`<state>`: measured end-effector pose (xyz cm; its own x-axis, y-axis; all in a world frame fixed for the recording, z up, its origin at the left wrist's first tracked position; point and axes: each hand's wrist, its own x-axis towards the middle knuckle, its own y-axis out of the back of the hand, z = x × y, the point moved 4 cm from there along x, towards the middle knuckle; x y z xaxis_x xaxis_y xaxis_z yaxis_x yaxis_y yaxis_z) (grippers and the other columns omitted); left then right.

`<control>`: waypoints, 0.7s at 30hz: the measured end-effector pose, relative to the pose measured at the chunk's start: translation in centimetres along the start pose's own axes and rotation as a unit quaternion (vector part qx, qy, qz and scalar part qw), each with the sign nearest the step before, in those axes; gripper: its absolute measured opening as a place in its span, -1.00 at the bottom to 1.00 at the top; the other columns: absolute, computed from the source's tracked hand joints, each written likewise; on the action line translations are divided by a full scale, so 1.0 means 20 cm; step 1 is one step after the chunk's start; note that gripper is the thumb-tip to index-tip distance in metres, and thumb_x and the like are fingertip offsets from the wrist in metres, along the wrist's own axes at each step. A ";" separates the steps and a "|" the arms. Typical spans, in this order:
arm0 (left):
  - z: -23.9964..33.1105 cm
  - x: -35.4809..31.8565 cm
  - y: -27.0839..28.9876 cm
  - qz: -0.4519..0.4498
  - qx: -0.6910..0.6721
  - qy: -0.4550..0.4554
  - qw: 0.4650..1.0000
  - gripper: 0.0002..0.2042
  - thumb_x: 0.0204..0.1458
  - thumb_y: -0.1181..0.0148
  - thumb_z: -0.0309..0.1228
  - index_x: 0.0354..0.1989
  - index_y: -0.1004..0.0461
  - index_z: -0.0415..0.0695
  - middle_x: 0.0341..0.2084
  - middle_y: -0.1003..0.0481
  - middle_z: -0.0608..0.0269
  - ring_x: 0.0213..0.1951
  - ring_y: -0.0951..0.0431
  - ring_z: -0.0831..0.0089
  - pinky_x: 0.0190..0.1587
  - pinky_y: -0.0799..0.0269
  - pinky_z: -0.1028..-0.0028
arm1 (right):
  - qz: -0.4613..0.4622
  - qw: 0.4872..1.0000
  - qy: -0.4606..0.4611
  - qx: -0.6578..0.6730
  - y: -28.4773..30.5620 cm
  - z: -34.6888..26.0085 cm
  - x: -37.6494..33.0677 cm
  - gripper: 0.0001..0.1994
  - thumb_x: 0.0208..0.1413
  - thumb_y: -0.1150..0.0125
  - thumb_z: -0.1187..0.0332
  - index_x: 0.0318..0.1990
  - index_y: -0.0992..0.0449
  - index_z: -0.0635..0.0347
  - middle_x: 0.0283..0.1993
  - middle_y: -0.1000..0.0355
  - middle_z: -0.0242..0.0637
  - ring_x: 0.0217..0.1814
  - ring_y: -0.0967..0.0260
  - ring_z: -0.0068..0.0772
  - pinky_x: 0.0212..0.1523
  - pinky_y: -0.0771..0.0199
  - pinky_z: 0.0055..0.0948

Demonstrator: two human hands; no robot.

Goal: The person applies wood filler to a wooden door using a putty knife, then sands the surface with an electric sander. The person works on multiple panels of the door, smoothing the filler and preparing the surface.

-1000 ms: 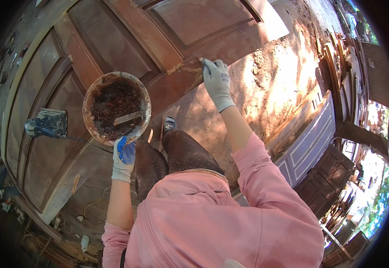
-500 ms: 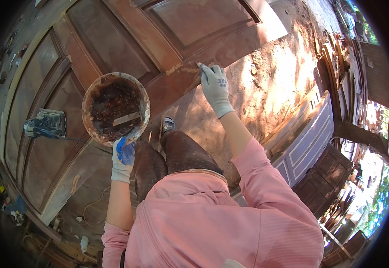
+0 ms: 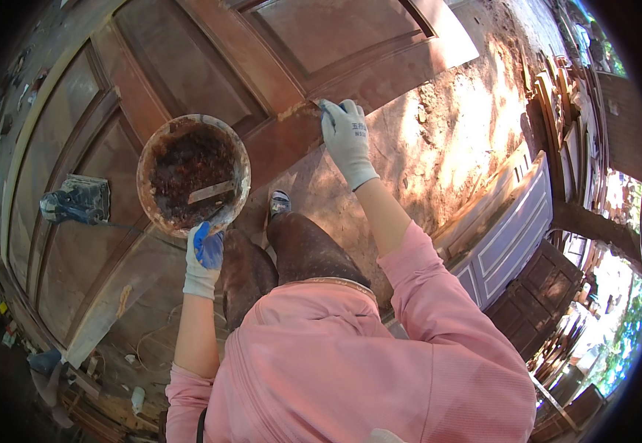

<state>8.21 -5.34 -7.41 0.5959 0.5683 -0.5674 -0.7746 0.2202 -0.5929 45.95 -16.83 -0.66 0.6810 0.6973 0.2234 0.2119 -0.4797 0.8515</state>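
The big brown wooden door (image 3: 188, 81) lies flat in front of the person, and its long lower edge runs slanted just ahead of both hands. Beyond the right hand (image 3: 347, 140) the ground is bare reddish earth (image 3: 439, 140) in sunlight, and there is open room there up to a stack of other doors and panels (image 3: 520, 229) further to the right. Between the two hands, the person's knees in dark trousers (image 3: 299, 247) and one shoe (image 3: 280, 201) stand close to the door's edge, so the space there is narrow. Left of the left hand (image 3: 204, 258), an electric sander (image 3: 77, 199) rests on the door panel, with its cable going toward the bowl.

The left hand, in a white glove with blue fingertips, is closed on the near rim of a round dirty bowl (image 3: 192, 173), thumb over the edge. The bowl is held above the door, and it contains dark brown paste and a flat scraper blade (image 3: 212, 192) that lies across it.

The right hand, in a white glove, is reaching forward to the door's edge. Its fingers are curled together around a small tool (image 3: 327, 112), probably a putty knife, and the tip is touching a pale patch on the moulding (image 3: 295, 111). How much of the tool is hidden in the glove, I cannot tell.
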 end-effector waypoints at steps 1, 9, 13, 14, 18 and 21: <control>-0.02 0.00 0.02 0.023 0.038 -0.015 0.999 -0.59 0.20 -0.22 -0.35 0.21 -0.46 -0.17 0.19 -0.52 0.15 0.21 -0.50 0.23 0.33 -0.37 0.21 | -0.002 1.000 0.015 -0.011 -0.02 0.01 -0.03 -0.73 0.20 -0.20 0.35 0.03 -0.64 0.05 -0.13 -0.44 -0.17 -0.04 -0.39 0.00 -0.02 -0.50 -0.08; -0.03 0.01 0.08 -0.014 -0.025 0.014 0.999 -0.70 0.31 -0.09 -0.44 0.19 -0.43 -0.13 0.16 -0.46 0.14 0.22 -0.46 0.28 0.28 -0.42 0.25 | -0.006 1.000 0.009 -0.014 0.01 -0.02 0.02 -0.75 0.19 -0.20 0.35 0.01 -0.64 0.04 -0.13 -0.45 -0.18 -0.05 -0.38 0.00 -0.03 -0.49 -0.07; -0.02 -0.02 0.00 0.030 0.098 -0.028 0.994 -0.63 0.25 -0.16 -0.31 0.18 -0.48 -0.18 0.20 -0.50 0.13 0.24 -0.47 0.24 0.35 -0.35 0.22 | -0.033 0.999 0.024 0.025 -0.01 -0.09 -0.08 -0.73 0.20 -0.20 0.36 0.04 -0.63 0.03 -0.14 -0.43 -0.19 -0.05 -0.38 -0.01 -0.02 -0.49 -0.08; -0.01 -0.02 0.00 0.027 0.093 -0.025 0.995 -0.63 0.25 -0.15 -0.30 0.18 -0.47 -0.18 0.20 -0.50 0.13 0.24 -0.47 0.25 0.36 -0.34 0.23 | -0.034 0.998 0.022 0.048 -0.01 -0.11 -0.11 -0.72 0.20 -0.20 0.36 0.05 -0.63 0.03 -0.15 -0.43 -0.19 -0.05 -0.38 -0.02 -0.02 -0.48 -0.08; -0.01 -0.01 0.01 0.004 0.054 -0.009 0.999 -0.68 0.27 -0.15 -0.34 0.16 -0.48 -0.15 0.17 -0.51 0.15 0.20 -0.50 0.27 0.31 -0.38 0.26 | -0.057 0.996 0.038 0.059 -0.04 -0.23 -0.20 -0.69 0.18 -0.21 0.36 0.08 -0.62 0.02 -0.16 -0.40 -0.22 -0.07 -0.36 -0.03 -0.01 -0.48 -0.10; 0.00 -0.01 -0.01 0.007 -0.050 0.038 0.998 -0.79 0.30 -0.15 -0.39 0.06 -0.51 -0.11 0.08 -0.53 0.18 0.10 -0.54 0.30 0.21 -0.46 0.29 | -0.060 0.994 0.079 0.049 -0.07 -0.29 -0.21 -0.65 0.16 -0.23 0.41 0.12 -0.61 0.03 -0.17 -0.38 -0.23 -0.13 -0.33 -0.07 -0.05 -0.44 -0.12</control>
<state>8.33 -5.55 -7.17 0.6022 0.5078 -0.6160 -0.7606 0.1306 -0.6360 38.74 -15.91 -0.10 0.5298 0.8239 0.2010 0.3579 -0.4321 0.8278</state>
